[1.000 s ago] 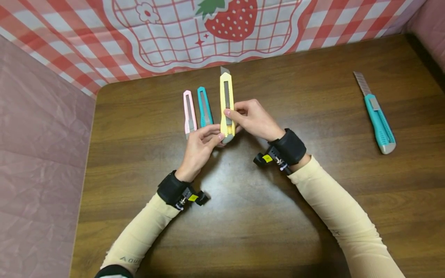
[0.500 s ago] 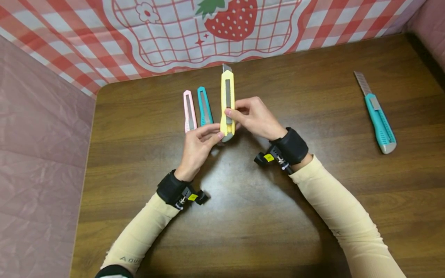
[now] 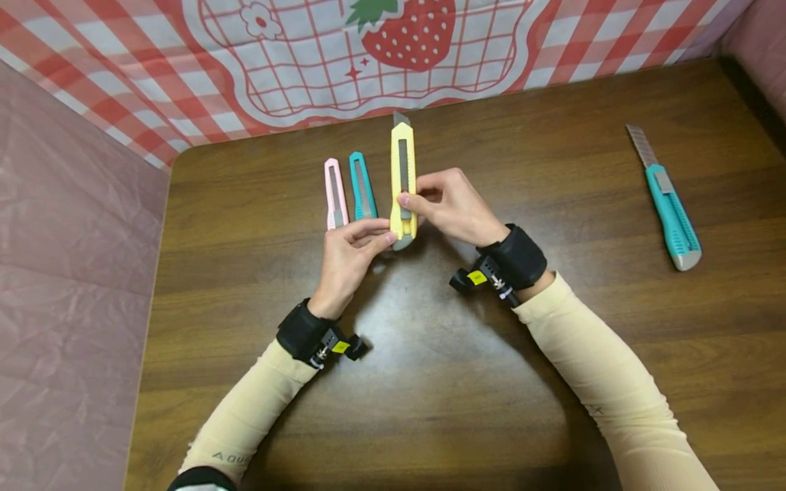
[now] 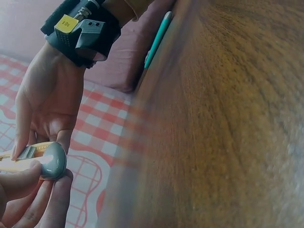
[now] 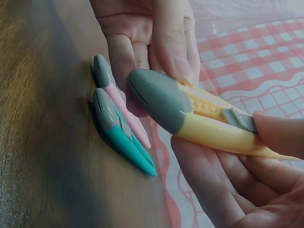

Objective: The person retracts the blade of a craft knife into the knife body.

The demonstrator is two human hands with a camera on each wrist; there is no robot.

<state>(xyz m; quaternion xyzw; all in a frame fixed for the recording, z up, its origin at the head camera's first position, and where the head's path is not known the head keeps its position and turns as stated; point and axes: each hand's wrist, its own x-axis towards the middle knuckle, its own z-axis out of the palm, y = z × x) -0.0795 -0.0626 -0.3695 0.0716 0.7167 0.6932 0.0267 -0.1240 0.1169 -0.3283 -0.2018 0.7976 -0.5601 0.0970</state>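
A yellow utility knife (image 3: 403,164) is held up over the table between both hands, its blade tip showing at the top end. My left hand (image 3: 348,262) pinches its lower end near the grey end cap (image 5: 159,99) between thumb and fingers. My right hand (image 3: 457,208) grips the body from the right, thumb on the grey slider (image 5: 240,119). Just left of it, a pink utility knife (image 3: 335,194) and a teal utility knife (image 3: 362,187) lie side by side on the table, their lower ends hidden behind my left hand in the head view.
Another teal utility knife (image 3: 673,218) lies at the right of the wooden table (image 3: 430,395), its long blade (image 3: 641,145) extended away from me. A red-and-white checked cloth (image 3: 153,61) with a strawberry print hangs along the far edge. Pink cloth (image 3: 67,273) covers the left side.
The yellow utility knife has shifted slightly up and to the right, with both hands still on it. My right hand rose a little with it. The other knives stay put.
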